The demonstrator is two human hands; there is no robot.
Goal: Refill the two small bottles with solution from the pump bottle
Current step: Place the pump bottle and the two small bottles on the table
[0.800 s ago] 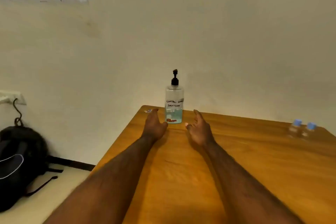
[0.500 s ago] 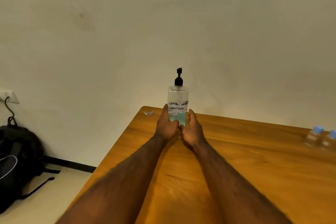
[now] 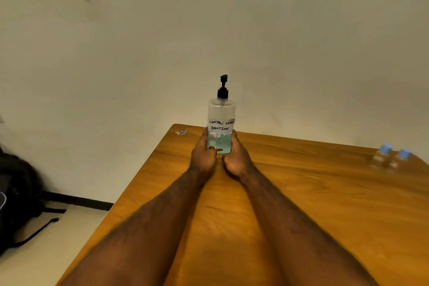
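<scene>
A clear pump bottle (image 3: 221, 114) with a black pump head and a handwritten white label stands upright at the far left corner of the wooden table (image 3: 313, 204). It holds pale blue liquid in its lower part. My left hand (image 3: 204, 154) grips the bottle's lower left side, thumb across its front. On the opposite side my right hand (image 3: 235, 158) clasps the lower right. Two small clear bottles with blue caps (image 3: 380, 155) (image 3: 399, 159) stand side by side at the table's far right, well away from both hands.
A small scrap (image 3: 181, 132) lies at the table's far left corner. A black backpack (image 3: 16, 195) sits on the floor at the left against the wall. The table's left edge runs diagonally just left of my left forearm.
Both hands moved forward from the tabletop in front of the pump bottle and closed around its lower part. The view shifted left, bringing the small bottles toward the right edge.
</scene>
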